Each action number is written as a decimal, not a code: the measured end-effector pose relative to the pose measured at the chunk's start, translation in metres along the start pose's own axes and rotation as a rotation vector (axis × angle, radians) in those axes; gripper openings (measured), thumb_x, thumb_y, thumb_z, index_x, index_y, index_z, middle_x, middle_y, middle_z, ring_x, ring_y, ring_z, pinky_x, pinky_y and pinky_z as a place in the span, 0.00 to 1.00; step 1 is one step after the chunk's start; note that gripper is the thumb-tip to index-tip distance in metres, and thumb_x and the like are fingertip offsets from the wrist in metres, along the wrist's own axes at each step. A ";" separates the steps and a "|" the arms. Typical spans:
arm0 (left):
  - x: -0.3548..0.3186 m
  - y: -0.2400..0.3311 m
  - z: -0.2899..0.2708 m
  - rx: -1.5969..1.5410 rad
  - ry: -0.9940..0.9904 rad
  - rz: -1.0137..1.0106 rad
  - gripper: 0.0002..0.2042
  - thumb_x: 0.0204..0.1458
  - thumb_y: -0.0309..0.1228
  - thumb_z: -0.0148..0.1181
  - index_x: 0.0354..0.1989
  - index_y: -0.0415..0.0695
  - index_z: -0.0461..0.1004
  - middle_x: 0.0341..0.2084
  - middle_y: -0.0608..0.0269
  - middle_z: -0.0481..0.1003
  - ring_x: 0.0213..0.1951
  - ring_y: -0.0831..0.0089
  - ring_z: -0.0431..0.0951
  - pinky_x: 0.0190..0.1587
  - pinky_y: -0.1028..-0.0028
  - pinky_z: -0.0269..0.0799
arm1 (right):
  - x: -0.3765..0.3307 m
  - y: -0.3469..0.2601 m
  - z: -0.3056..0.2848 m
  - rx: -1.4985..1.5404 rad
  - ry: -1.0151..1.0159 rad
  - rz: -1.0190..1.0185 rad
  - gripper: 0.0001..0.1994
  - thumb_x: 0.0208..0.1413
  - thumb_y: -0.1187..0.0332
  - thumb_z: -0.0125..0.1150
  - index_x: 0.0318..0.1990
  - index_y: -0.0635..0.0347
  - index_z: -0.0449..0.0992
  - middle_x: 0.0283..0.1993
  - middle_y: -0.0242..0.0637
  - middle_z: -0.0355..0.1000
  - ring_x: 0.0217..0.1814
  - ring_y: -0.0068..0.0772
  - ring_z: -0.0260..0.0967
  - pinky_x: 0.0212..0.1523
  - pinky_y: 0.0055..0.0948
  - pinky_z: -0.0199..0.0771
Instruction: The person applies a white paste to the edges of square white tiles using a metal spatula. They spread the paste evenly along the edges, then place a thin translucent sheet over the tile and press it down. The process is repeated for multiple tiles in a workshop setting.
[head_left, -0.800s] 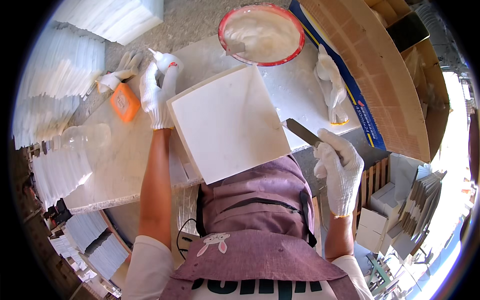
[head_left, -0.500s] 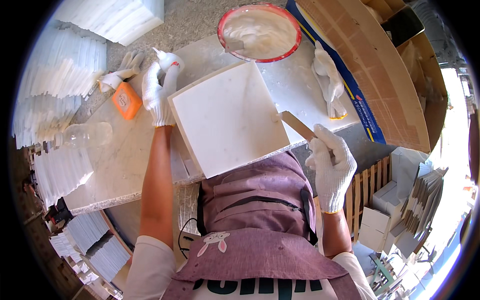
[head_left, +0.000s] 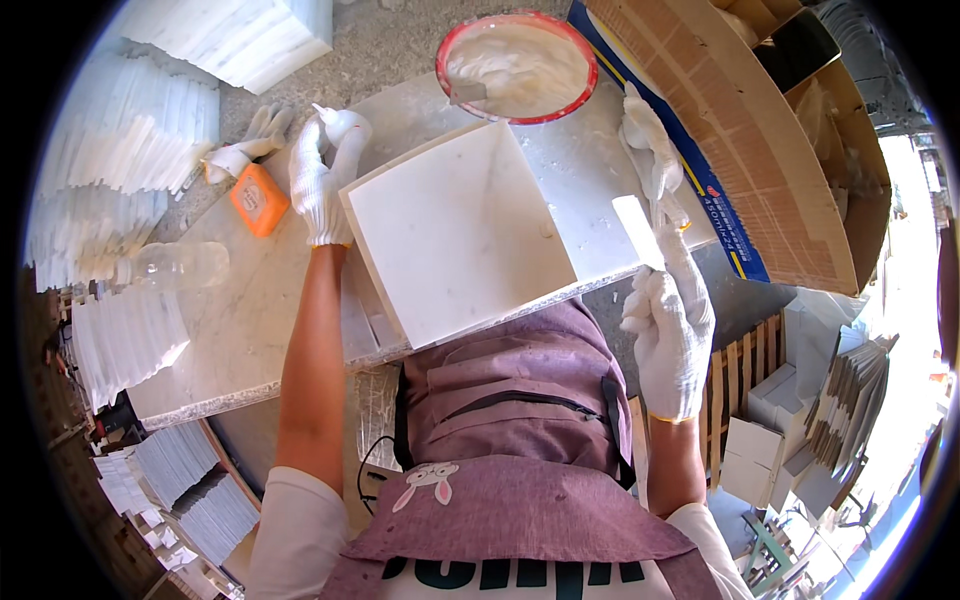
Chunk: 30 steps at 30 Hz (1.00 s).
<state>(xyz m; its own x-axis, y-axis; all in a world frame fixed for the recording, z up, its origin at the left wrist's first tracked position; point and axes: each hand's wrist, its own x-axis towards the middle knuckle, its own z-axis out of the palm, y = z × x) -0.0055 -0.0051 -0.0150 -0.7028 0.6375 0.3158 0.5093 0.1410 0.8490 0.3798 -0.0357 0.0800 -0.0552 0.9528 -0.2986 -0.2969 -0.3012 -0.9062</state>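
A square white marble tile point(head_left: 460, 235) lies at a slant on the table in front of me, with a few small marks near its right edge. Beyond its left corner, my gloved left hand point(head_left: 318, 190) is closed round a small white squeeze bottle point(head_left: 343, 124) with a pointed tip. Off the table's right front edge, my gloved right hand point(head_left: 672, 335) grips a flat scraper blade point(head_left: 637, 232), which shines white in the light and stands clear of the tile. A red-rimmed basin point(head_left: 592, 85) of white paste sits behind the tile, with another flat blade point(head_left: 467, 94) at its edge.
Loose white gloves point(head_left: 652, 150) lie right of the tile, beside a large cardboard box point(head_left: 730, 120). At left are an orange packet point(head_left: 258, 200), more gloves point(head_left: 245, 148), a clear plastic bottle point(head_left: 180, 265) and stacked white tiles point(head_left: 130, 120). A wooden pallet point(head_left: 738, 370) stands lower right.
My right hand has drawn the scraper away from the tile's right edge and turned it more upright, its face now catching the light. My left hand has barely shifted.
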 end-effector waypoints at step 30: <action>-0.115 0.154 -0.028 -0.573 -0.138 -0.085 0.21 0.49 0.13 0.66 0.50 0.41 0.68 0.50 0.52 0.76 0.50 0.69 0.77 0.42 0.74 0.81 | 0.009 -0.024 0.013 -1.075 -0.337 -0.481 0.21 0.56 0.69 0.65 0.58 0.55 0.77 0.32 0.45 0.73 0.30 0.45 0.73 0.34 0.35 0.74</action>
<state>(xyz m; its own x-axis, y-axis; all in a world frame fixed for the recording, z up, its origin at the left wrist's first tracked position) 0.1402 -0.0778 0.0914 -0.6387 0.7400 0.2110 0.0780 -0.2106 0.9745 0.3744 -0.0198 0.1030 -0.4482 0.8901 0.0831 0.5741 0.3579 -0.7364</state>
